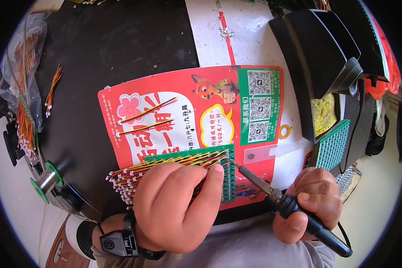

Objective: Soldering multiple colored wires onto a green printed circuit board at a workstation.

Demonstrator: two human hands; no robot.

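Holding the iron point(291, 208) in the tightly curled right grip point(315, 198), with its tip at the board point(228, 187) on the red sheet point(174, 82). Bending the left grip point(178, 203) over wires point(134, 173); cannot tell whether pinching any.

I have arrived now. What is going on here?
The person's right hand grips a black-handled soldering iron, its tip near the right side of a green rectangular circuit board; contact is unclear. The left hand covers part of the thin red, yellow and black wires lying across the board. More wires lie on a red printed sheet.
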